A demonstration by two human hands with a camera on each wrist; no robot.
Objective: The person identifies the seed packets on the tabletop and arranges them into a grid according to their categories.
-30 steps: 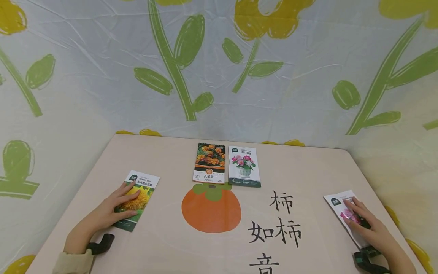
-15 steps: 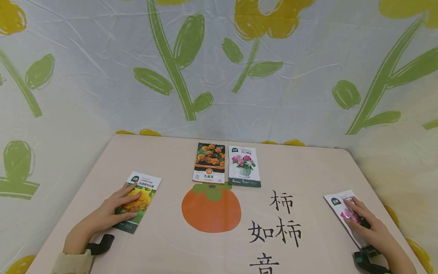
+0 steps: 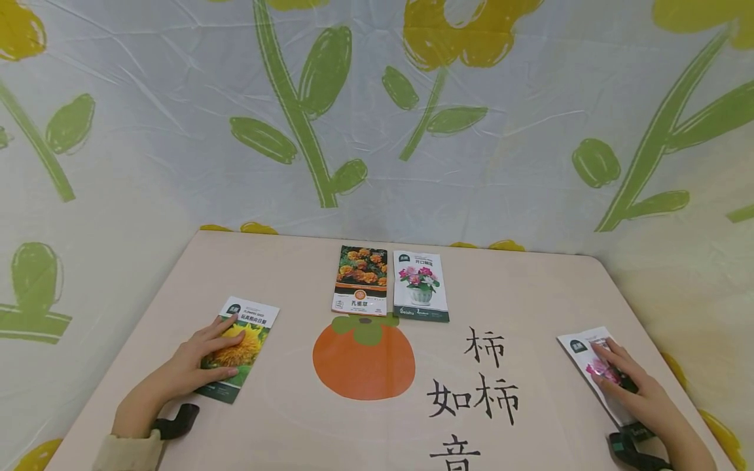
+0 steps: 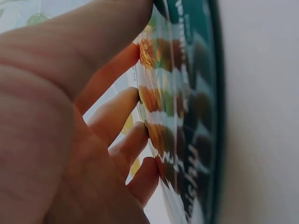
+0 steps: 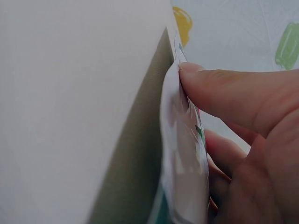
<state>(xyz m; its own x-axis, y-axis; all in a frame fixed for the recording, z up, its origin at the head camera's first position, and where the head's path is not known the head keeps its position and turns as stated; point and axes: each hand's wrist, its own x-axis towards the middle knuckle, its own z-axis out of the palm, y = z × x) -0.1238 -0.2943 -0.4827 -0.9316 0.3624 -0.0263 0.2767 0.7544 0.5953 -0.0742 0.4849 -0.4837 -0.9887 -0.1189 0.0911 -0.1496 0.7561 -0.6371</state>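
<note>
L hand (image 3: pixel 191 365) rested, fingers spread, on yellow-flower packet (image 3: pixel 250 351), lower L of frame; R hand (image 3: pixel 646 396) likewise on pink-flower packet (image 3: pixel 580 356), lower R; neither gripped. Pink-flower packet's edge looks raised off table (image 3: pixel 283 373) in R wrist view, so creasing could be caused by hard pressing, skidding by light contact

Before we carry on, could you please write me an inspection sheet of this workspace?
Surface: pale table, printed with a persimmon and black characters.
Job's things: yellow-flower packet and pink-flower packet, both slanted and partly covered.
Clutter: orange-flower packet and potted-flower packet, side by side near the back edge.
Hands: left hand rests on the yellow-flower packet, right hand on the pink-flower packet.
Cables: nothing seen.
Surroundings: flower-patterned cloth behind and at both sides.
</note>
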